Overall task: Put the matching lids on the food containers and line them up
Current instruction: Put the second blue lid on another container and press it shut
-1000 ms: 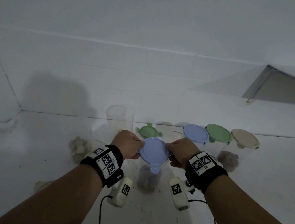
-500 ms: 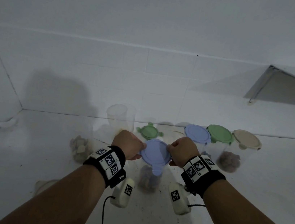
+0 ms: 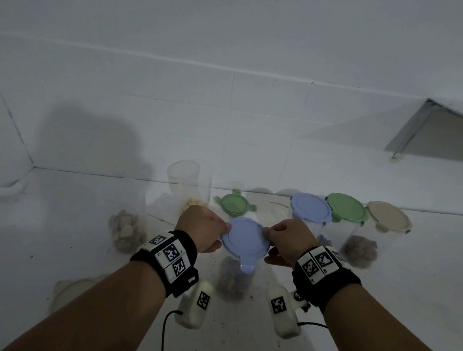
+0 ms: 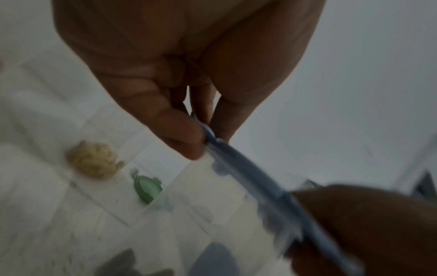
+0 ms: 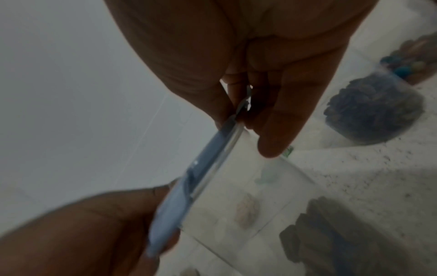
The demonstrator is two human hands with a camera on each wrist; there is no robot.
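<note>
Both hands pinch the blue lid [image 3: 245, 244] between them; left hand [image 3: 203, 230], right hand [image 3: 288, 240] at opposite edges.

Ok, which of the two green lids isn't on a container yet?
The small green lid with tabs, lying flat on the counter behind the hands. The larger green lid already sits on a container in the right-hand row.

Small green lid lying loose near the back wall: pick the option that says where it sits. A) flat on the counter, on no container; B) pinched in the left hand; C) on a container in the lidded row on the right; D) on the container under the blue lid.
A: the small green lid lies flat on the counter, while both hands hold the blue lid.
</note>
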